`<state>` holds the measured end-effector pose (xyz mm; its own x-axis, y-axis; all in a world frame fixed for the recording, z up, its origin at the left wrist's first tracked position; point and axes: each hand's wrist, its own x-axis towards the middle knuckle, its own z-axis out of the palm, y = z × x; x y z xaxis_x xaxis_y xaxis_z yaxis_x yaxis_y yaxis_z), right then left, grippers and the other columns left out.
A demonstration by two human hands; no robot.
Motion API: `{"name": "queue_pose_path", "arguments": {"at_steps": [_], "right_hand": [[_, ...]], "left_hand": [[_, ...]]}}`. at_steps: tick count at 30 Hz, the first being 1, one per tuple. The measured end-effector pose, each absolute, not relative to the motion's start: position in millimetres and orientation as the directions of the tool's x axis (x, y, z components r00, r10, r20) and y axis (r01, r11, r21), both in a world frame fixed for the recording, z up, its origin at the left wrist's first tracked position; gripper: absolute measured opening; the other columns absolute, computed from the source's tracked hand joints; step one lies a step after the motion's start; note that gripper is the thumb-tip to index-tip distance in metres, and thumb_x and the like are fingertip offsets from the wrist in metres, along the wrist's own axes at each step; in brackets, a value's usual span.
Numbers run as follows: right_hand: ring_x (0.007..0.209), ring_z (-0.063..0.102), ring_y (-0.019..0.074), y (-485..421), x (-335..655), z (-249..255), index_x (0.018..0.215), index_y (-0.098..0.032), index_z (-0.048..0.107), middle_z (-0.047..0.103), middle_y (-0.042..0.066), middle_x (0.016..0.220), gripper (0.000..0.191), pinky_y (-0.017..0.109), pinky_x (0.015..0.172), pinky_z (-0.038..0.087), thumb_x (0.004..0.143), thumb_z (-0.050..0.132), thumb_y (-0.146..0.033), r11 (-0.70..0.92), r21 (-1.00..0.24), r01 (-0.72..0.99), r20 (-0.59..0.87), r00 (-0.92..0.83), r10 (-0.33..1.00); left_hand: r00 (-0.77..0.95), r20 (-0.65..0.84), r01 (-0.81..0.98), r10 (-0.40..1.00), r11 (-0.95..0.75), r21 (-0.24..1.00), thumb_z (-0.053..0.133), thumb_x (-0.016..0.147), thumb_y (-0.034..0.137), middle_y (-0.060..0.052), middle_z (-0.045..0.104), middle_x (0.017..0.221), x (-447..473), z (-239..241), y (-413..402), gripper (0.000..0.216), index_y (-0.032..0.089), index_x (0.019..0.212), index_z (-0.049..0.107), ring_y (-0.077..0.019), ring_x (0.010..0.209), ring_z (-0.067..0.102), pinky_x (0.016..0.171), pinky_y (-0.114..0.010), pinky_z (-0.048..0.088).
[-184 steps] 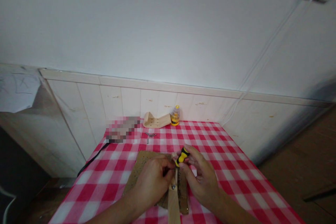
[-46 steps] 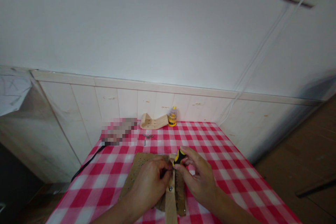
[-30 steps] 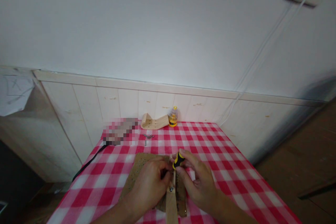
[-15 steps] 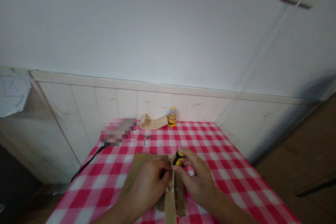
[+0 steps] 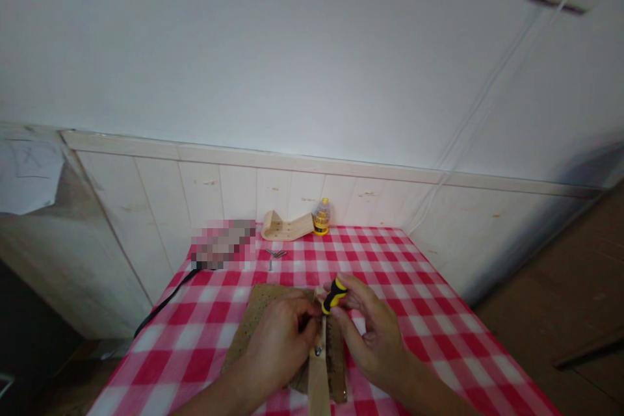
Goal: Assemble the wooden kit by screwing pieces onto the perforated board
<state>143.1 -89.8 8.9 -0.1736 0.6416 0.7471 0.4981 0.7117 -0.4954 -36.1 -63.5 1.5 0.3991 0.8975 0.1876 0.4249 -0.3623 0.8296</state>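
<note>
My right hand (image 5: 375,325) grips a short black-and-yellow screwdriver (image 5: 335,297) by its handle, with thumb and fingers round it. Its shaft points down toward a pale wooden strip (image 5: 318,385) that runs toward me. A small metal screw or fitting (image 5: 318,351) shows on that strip. Close against the screwdriver's lower end, my left hand (image 5: 280,331) has its thumb and fingers pinched together; what lies between them is hidden. Under the strip and my left hand is a worn brown board (image 5: 244,328).
Several screws (image 5: 277,253) lie on the red-and-white checked tablecloth (image 5: 390,266). Behind them stand a curved wooden piece with holes (image 5: 287,229) and a clear bottle with a yellow cap (image 5: 322,218). A blurred-out object (image 5: 224,246) with a black strap lies at the left, near the wall.
The screwdriver's handle has turned and shifted slightly right in my right hand, and more of its black grip shows. My left hand stays in place. The whole view has moved a little.
</note>
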Motion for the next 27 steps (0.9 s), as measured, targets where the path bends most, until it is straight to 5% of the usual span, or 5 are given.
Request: {"name": "queue_pose_path", "arguments": {"at_steps": [14, 27], "right_hand": [[0.076, 0.075, 0.0168, -83, 144, 6, 0.140, -0.030, 0.054, 0.076, 0.005, 0.103, 0.057, 0.028, 0.074, 0.066, 0.088, 0.067, -0.010, 0.693, -0.504, 0.515, 0.773, -0.089, 0.628], [0.092, 0.073, 0.0226, -93, 147, -9, 0.147, -0.025, 0.045, 0.069, 0.013, 0.113, 0.061, 0.035, 0.075, 0.065, 0.090, 0.059, -0.006, 0.743, -0.487, 0.459, 0.831, -0.018, 0.555]], "left_hand": [[0.397, 0.157, 0.451, 0.904, -0.341, 0.825, 0.052, 0.084, 0.013, -0.002, 0.072, 0.077, -37, 4, -65, 0.023, 0.020, 0.073, 0.071, -0.0180, 0.072, 0.066, 0.065, -0.026, 0.043], [0.432, 0.112, 0.526, 0.895, -0.351, 0.775, 0.050, 0.085, 0.016, -0.002, 0.077, 0.083, -38, 31, -69, 0.025, 0.021, 0.082, 0.075, -0.0206, 0.082, 0.071, 0.073, -0.026, 0.048]]}}
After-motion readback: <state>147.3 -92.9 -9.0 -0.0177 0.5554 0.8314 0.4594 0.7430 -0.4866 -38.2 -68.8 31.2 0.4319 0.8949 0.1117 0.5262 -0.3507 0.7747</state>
